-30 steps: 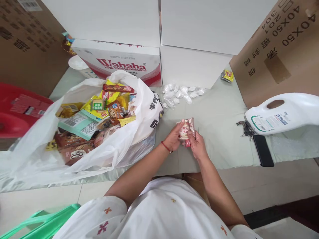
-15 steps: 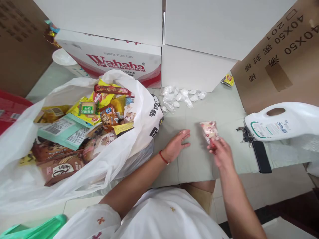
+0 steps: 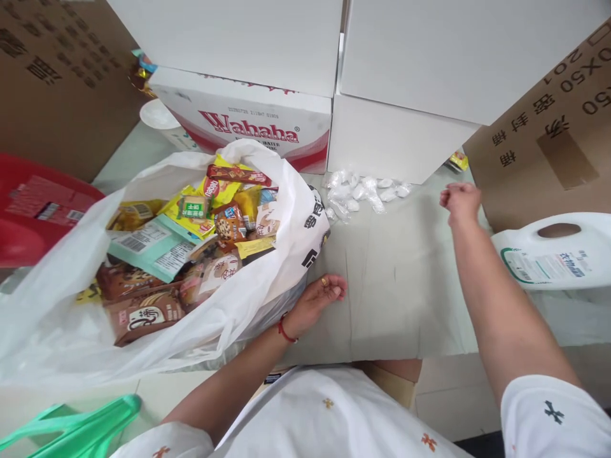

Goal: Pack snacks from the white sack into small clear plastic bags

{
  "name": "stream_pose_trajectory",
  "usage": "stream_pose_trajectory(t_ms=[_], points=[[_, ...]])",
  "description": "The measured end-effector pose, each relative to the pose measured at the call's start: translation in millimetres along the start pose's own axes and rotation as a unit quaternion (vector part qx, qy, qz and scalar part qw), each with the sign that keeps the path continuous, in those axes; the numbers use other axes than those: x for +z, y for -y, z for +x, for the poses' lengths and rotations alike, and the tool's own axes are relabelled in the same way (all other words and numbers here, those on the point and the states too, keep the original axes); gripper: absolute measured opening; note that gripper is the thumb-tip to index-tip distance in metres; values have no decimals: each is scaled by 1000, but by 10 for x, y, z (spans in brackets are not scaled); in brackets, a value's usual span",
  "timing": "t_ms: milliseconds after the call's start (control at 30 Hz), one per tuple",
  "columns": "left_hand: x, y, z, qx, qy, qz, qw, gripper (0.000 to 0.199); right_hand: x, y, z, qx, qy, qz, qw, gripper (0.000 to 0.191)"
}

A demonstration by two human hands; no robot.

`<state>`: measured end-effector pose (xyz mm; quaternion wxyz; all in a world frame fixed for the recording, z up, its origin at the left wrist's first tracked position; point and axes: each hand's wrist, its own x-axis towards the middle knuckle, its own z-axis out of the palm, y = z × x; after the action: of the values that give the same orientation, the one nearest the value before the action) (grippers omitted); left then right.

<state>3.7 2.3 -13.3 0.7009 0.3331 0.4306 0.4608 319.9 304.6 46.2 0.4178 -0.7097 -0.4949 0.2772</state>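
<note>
My right hand (image 3: 462,200) is over the far right of the table, in front of a small yellow packet (image 3: 457,160) and beside the cardboard box. Its fingers are curled, and no snack packet shows in it; whatever it may hold is hidden. My left hand (image 3: 319,300), with a ring and a red bracelet, rests loosely open by the front of the table, with nothing in it. To its left is a white plastic bag (image 3: 286,254), open at the top and full of snacks, among them a mint-green pouch (image 3: 153,247) and a brown packet (image 3: 146,317).
Small clear-wrapped white items (image 3: 367,191) lie before the white boxes (image 3: 405,137). A Wahaha carton (image 3: 252,127) and a paper cup (image 3: 160,116) stand behind the bag. A tall cardboard box (image 3: 539,159) and a white detergent jug (image 3: 548,254) border the right side.
My right hand has moved forward and right, and the snack packet it held no longer shows. My left hand has drawn back left, nearer the bag. The view has shifted too.
</note>
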Motion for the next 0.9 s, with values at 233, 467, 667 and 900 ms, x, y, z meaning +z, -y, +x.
stream_pose_trajectory(t_ms=[233,467,667,900], points=[[8,64,97,-11,-16,12,1000,40,1089,-38,-870,-143,121,-170,968,13],[71,-11,50,-2,-31,-23,999,44,758,0,-1540,23,138,161,977,24],[397,-104,443,-49,-24,-110,992,57,309,-228,-2696,127,255,243,927,36],[429,44,634,-47,-87,-117,988,42,-117,-387,-2811,162,159,280,933,36]])
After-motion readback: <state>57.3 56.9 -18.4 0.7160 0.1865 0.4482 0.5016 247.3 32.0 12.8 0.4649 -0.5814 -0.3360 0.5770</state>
